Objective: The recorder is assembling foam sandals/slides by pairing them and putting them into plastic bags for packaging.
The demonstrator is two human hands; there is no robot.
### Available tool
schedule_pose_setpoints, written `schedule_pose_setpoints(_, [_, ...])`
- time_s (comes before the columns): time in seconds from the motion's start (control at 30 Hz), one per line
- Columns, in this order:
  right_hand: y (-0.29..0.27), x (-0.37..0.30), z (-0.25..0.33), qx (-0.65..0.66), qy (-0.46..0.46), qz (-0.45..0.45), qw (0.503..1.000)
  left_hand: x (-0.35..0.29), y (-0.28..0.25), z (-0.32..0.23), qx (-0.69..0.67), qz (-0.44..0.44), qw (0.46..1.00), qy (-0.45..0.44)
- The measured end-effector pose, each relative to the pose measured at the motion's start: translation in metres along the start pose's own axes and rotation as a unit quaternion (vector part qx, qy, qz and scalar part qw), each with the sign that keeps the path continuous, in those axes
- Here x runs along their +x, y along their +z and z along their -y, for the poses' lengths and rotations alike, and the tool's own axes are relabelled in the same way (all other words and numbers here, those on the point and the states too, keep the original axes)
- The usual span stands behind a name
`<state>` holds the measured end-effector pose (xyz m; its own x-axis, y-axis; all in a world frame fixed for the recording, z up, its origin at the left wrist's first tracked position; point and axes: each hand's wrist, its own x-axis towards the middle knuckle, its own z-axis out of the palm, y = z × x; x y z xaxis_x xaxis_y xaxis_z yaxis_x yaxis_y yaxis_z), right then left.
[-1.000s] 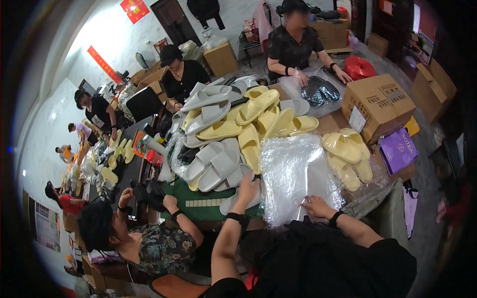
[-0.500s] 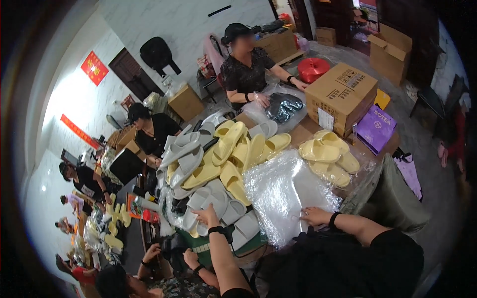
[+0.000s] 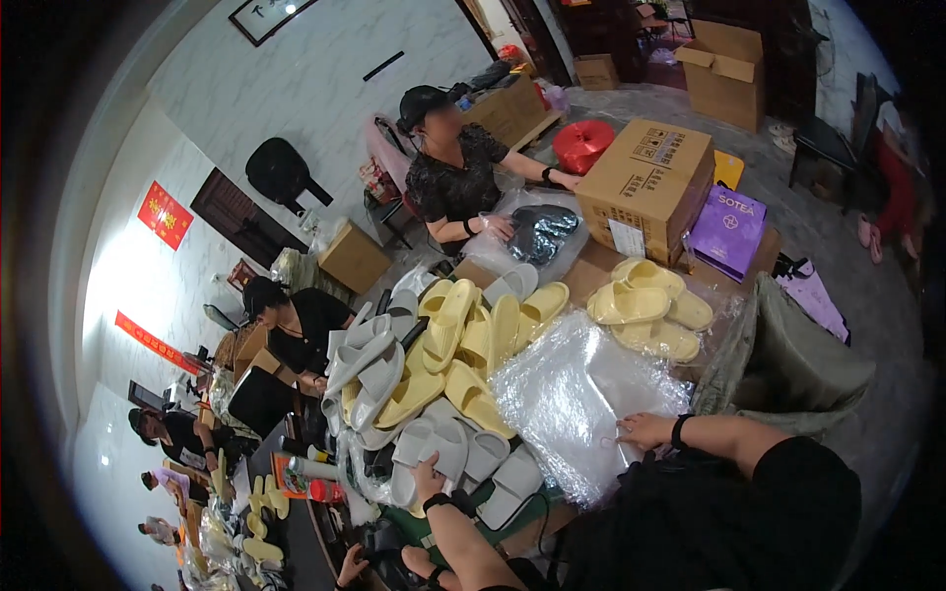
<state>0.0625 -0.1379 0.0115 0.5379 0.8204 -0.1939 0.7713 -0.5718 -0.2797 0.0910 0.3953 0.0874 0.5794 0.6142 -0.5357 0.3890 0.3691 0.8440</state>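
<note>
My left hand [image 3: 426,481] is closed on the near edge of a pair of grey slippers [image 3: 439,445] at the front of the pile; its fingertips are partly hidden. My right hand [image 3: 645,431] pinches the near right side of a stack of clear plastic bags [image 3: 567,384] lying flat and shiny before me. More grey slippers [image 3: 514,483] lie just right of my left hand. Yellow slippers [image 3: 473,397] are heaped behind it. Beyond my right hand, yellow slippers in clear wrap [image 3: 650,305] sit on the table.
Across the table a person [image 3: 463,167] handles a dark, plastic-wrapped item [image 3: 542,234] beside a cardboard box [image 3: 645,187] and a purple bag [image 3: 727,231]. A draped grey-green sack [image 3: 803,355] stands at right. Another person's hand [image 3: 352,566] is at the lower left.
The view has shifted, so the pile and bags sit lower in the picture. My left hand stays at the grey slippers and my right hand at the bags. The co-worker at lower left is now mostly out of view.
</note>
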Motion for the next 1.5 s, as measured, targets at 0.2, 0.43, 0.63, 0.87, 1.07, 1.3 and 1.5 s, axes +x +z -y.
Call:
schedule_pose_setpoints(0.2, [-0.005,0.006,0.005,-0.004,-0.010,0.007,1.000,-0.009,-0.024,0.009,0.324,0.046,0.845,0.424])
schedule_pose_setpoints(0.43, [-0.002,0.007,0.001,-0.006,-0.024,0.023,0.999,-0.074,0.048,-0.009,-0.057,0.181,0.981,0.050])
schedule_pose_setpoints(0.63, [-0.005,0.000,-0.004,-0.002,-0.018,0.048,0.999,-0.210,0.168,-0.008,-0.089,0.388,0.916,-0.040])
schedule_pose_setpoints(0.87, [0.035,0.011,-0.018,0.028,-0.015,0.008,0.999,-0.234,0.248,0.058,-0.135,0.366,0.910,-0.142])
schedule_pose_setpoints(1.07, [0.032,0.014,-0.012,0.042,-0.027,0.036,0.998,-0.220,0.257,0.112,-0.192,0.345,0.909,-0.130])
schedule_pose_setpoints(1.3, [0.006,0.003,-0.008,0.017,-0.027,0.041,0.999,-0.219,0.189,0.172,0.522,0.496,0.674,0.167])
schedule_pose_setpoints(1.5, [0.001,0.023,-0.013,0.048,-0.047,0.164,0.984,-0.242,0.155,0.201,0.715,0.414,0.375,0.419])
